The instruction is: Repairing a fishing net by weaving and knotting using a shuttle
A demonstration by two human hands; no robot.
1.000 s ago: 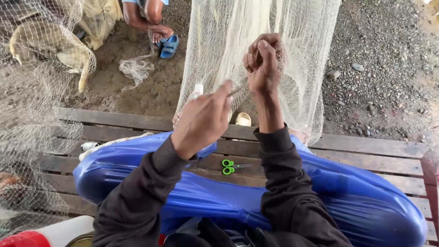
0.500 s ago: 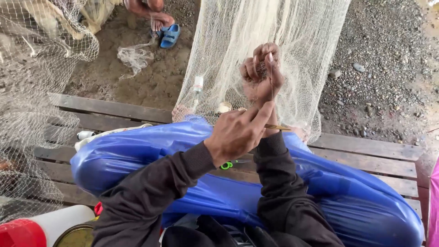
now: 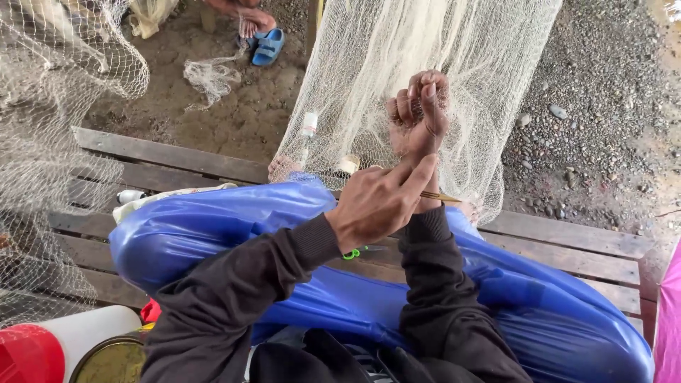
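A pale fishing net (image 3: 418,50) hangs in front of me. My right hand (image 3: 420,113) is raised and pinches a fold of its mesh and a thread. My left hand (image 3: 379,198) sits just below it, gripping a thin yellow netting needle (image 3: 441,197) that points right. Both arms wear dark sleeves. A shiny blue plastic sheet (image 3: 234,227) covers my lap. Small green-handled scissors (image 3: 352,252) lie on the wooden bench between my arms.
The plank bench (image 3: 567,241) runs across the view over dirt and gravel. More netting (image 3: 50,106) drapes at the left. Another person's foot in a blue sandal (image 3: 268,44) is at the top. A red-capped white container (image 3: 50,347) and a tin stand at bottom left.
My left hand moved right and down from the net to just under my right hand, carrying the needle. My right hand stayed raised on the mesh.
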